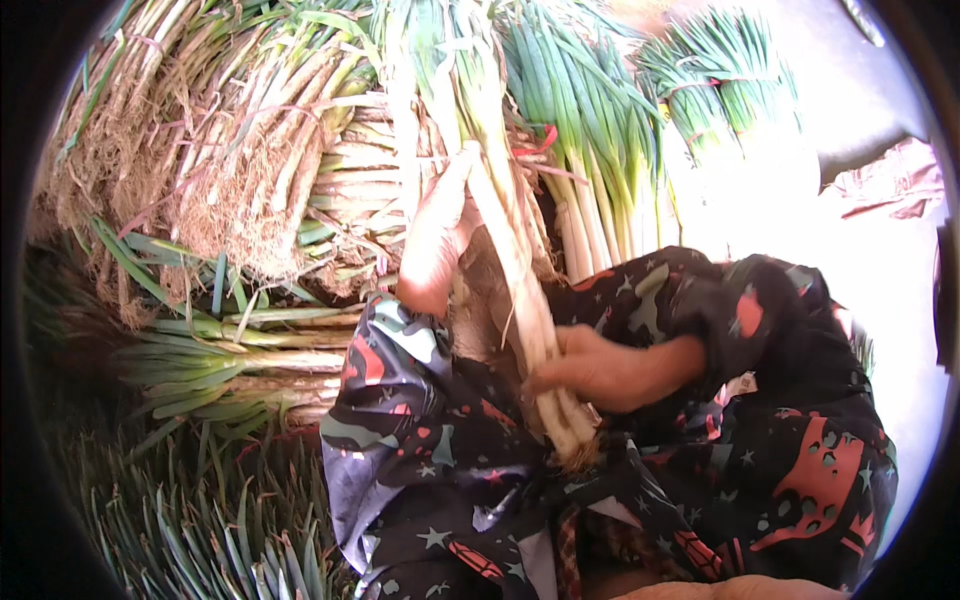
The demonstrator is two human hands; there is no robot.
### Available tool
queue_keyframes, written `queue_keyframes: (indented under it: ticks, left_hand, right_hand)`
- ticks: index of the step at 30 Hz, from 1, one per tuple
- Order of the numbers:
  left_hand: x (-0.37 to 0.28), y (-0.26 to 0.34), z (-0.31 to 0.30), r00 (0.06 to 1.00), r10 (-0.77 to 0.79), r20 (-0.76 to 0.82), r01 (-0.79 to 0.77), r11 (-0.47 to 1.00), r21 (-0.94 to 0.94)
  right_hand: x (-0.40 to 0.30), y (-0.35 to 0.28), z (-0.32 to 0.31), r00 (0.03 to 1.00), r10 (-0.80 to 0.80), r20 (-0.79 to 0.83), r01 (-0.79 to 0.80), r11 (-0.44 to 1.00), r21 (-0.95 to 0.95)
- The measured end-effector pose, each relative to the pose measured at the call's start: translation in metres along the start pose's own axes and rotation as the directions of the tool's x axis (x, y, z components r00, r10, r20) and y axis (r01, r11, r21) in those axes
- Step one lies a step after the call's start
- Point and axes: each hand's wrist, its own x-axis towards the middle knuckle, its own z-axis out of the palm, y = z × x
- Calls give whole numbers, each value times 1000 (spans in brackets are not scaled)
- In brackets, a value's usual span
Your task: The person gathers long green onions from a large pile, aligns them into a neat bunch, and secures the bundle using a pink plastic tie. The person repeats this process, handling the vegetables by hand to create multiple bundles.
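Observation:
Several green onion stalks run from the top centre down to their brown roots above my lap. Around the upper part, where the pale shafts turn green, my left hand is closed, thumb along the stalks. Lower down, close to the root end, my right hand is wrapped round the shafts, slightly blurred. Dark printed sleeves with stars and red patches cover both forearms. Part of each hand's fingers is hidden behind the stalks.
Bundles of onions with dry roots are heaped at upper left. Cleaner onions lie right of centre, beside tied bunches. Dark green leaf tips fill the lower left. A pinkish cloth lies at far right.

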Motion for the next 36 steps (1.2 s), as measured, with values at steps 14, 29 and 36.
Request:
queue_keyframes:
  ticks: [14,29,36]
  left_hand:
    - [-125,91,69,810,175,560,-140,984,-106]
    - [-81,88,-70,965,260,25,-255,957,-136]
    - [-87,76,-60,934,327,142,-314,944,-105]
  right_hand:
    - [-37,70,80,886,-461,-37,448,875,-185]
    - [89,-46,31,786,-600,-150,534,781,-325]
    - [62,-67,-5,850,-448,-277,452,890,-55]
